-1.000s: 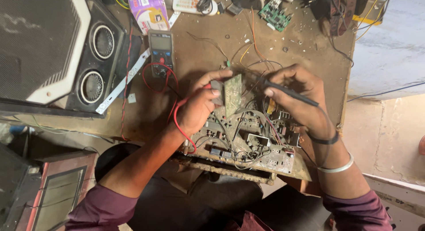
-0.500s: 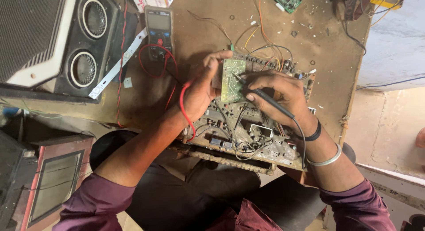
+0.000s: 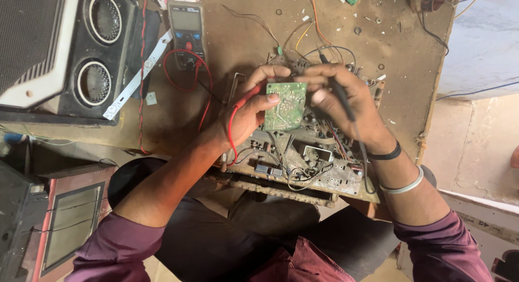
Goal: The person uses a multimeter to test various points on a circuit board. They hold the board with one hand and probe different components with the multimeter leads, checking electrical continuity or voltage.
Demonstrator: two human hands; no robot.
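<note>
speaker cabinet [image 3: 65, 49]: cut by left edge | black probe [image 3: 340, 95] tip: hidden behind right hand [image 3: 346, 101]

bench: worn brown worktable [image 3: 243, 39] | on it: multimeter [image 3: 186, 33], speaker box [image 3: 70, 49], open chassis board [image 3: 303, 158]

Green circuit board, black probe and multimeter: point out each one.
green circuit board [image 3: 285, 105], head view, middle of its green face.
black probe [image 3: 341, 98], head view, shaft beside the right hand's fingers.
multimeter [image 3: 187, 36], head view, body between screen and dial.
</note>
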